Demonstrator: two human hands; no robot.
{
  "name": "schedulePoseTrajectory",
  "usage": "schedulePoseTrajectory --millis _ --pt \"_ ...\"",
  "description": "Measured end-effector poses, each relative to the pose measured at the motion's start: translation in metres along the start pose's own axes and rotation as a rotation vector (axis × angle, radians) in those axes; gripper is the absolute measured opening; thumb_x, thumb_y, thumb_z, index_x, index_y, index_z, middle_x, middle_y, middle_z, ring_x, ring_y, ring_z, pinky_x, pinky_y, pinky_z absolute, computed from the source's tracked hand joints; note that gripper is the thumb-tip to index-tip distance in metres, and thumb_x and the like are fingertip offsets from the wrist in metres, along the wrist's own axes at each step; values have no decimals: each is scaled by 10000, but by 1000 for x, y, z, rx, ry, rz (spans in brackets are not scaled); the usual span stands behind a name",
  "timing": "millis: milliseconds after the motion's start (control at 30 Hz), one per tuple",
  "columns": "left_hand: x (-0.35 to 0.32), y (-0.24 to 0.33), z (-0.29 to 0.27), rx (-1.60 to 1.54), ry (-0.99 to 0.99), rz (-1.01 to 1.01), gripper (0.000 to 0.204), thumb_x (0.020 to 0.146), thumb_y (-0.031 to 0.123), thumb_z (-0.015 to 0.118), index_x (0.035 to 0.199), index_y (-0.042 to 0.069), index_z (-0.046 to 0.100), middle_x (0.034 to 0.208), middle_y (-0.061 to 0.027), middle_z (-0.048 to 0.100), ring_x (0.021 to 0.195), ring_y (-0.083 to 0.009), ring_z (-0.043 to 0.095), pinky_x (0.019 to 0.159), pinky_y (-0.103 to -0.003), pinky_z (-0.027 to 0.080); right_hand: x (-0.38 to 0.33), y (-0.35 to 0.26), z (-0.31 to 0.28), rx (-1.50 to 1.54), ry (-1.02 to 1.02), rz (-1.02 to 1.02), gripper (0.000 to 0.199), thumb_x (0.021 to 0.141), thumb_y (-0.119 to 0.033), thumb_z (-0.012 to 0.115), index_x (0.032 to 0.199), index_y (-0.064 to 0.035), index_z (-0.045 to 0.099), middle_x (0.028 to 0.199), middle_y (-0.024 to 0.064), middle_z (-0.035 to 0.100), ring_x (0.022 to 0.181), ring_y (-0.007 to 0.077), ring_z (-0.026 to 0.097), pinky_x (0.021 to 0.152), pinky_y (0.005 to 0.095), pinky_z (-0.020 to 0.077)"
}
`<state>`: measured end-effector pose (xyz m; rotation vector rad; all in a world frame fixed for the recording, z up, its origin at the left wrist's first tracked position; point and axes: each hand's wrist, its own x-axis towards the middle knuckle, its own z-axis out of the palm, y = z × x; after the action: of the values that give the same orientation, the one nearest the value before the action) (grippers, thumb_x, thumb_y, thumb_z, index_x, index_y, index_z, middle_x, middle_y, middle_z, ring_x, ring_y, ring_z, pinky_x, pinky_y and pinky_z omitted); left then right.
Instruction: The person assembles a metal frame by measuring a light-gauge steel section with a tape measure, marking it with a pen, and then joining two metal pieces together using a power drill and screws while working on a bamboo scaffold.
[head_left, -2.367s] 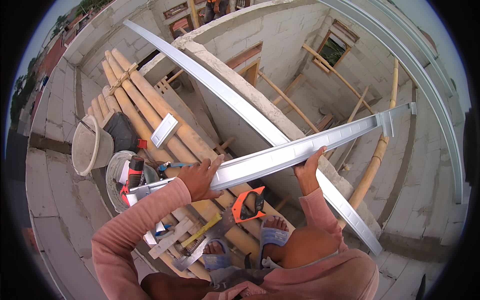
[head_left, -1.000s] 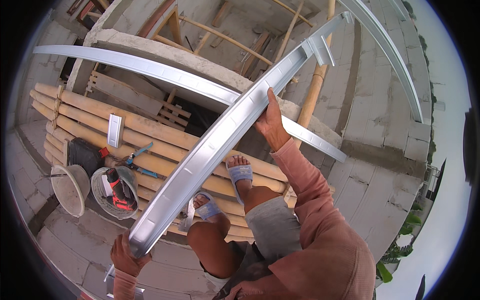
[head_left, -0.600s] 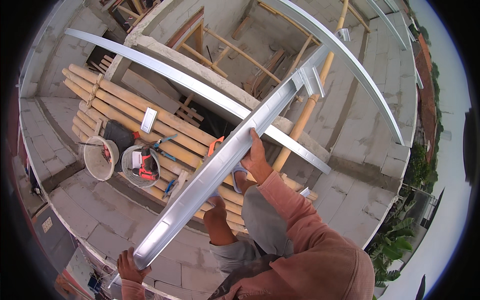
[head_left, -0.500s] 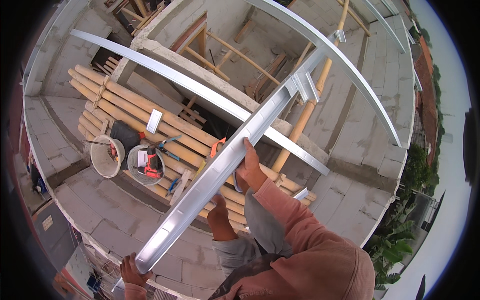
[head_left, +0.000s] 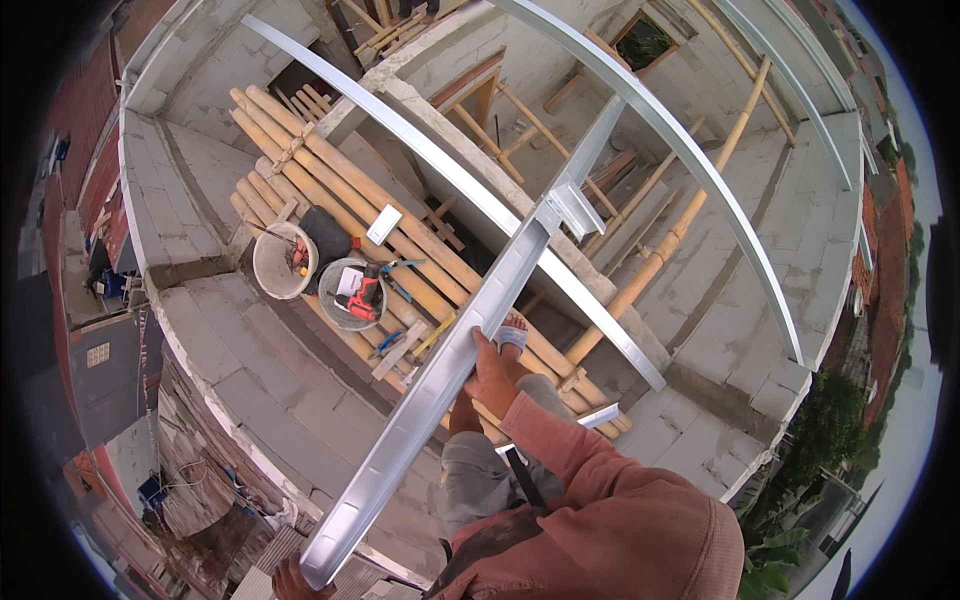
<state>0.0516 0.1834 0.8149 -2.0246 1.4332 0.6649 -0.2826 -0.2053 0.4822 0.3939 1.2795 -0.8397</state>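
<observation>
Two hands are gripping one long metal channel [head_left: 455, 355] slanting over the bamboo platform [head_left: 340, 190] and two buckets [head_left: 283, 262]: the right hand [head_left: 492, 372] is clasping its middle, the left hand [head_left: 290, 580] is holding its lower end

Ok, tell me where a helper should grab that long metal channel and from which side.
Probably on the bare stretch of the long metal channel between the right hand at its middle and the left hand at its near end, coming from below. It is long, narrow and tilted, so gripping across its width suits it. The bracket clutters the far part.
</observation>
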Motion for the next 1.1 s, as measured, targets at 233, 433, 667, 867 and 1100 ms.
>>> schedulePoseTrajectory --millis 233,433,667,867,1100 --pt "-117 38 71 -14 52 -171 1111 516 645 883 1465 191 525 1230 -135 639 1017 -352 647 822 -508 558 -12 33 9 -130 -87 136 359 1048 -341 572 1323 -116 516 1134 92 652 1004 271 679 863 503 593" --pt "-154 111 71 -179 77 -299 1017 568 606 896 1438 208 552 1210 -134 657 1007 -347 665 814 -490 572 -36 39 25 -249 -185 117 328 1041 -320 589 1274 -99 524 1069 88 654 934 252 691 813 480 614" --pt "-184 133 90 -159 104 -423 966 586 607 897 1394 182 581 1161 -141 675 992 -359 674 813 -489 572 -44 52 27 -295 -215 271 434 1045 -346 586 1376 -98 454 1180 90 632 1006 280 680 854 519 604" --pt "-211 113 108 -186 132 -439 1024 562 631 900 1419 189 556 1240 -148 668 1086 -355 656 900 -505 541 -68 72 18 -403 -170 203 399 1032 -376 601 1328 -118 531 1146 72 653 1025 250 677 856 469 593" --pt "-237 112 135 -236 46 -496 1072 559 635 905 1457 201 514 1318 -166 638 1181 -372 620 966 -517 513 -73 97 -15 -503 -274 55 410 1024 -328 621 1367 -118 541 1137 63 662 990 239 685 829 447 600"
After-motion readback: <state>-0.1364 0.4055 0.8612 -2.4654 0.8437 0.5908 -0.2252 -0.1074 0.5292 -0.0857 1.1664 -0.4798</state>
